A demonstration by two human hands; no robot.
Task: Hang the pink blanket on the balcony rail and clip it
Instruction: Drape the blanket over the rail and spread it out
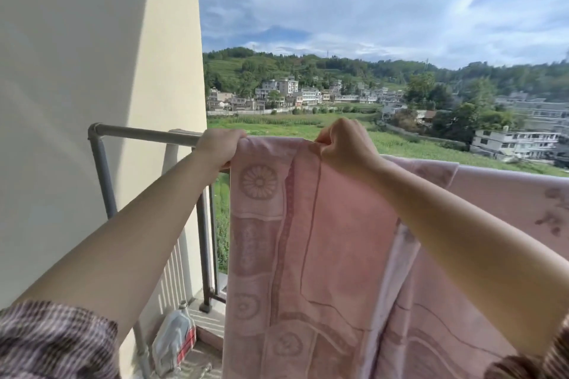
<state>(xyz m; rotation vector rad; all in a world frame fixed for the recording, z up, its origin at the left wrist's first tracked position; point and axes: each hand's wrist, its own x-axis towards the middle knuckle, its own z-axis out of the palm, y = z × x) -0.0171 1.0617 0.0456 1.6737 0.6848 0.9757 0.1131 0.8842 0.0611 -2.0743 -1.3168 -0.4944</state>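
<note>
We're at the rail now; the pink blanket (323, 240) is draped over the balcony rail (144, 134) and hangs down on our side, running off to the right along the bar; our left hand (220, 146) is wrapped around the rail right at the blanket's left edge, fingers curled over the top and pinning the cloth there; our right hand (341, 148) is closed in a pinch on a bunched fold at the top, just beside the left; so we judge we're in the hanging step, evening out the top edge; no clip shows anywhere, in either hand or on the rail; next we'd want the fold flattened over the bar, then one hand freed to fetch a clip while the other keeps the cloth from sliding; a plastic jug (174, 338) sits on the balcony floor below
</note>
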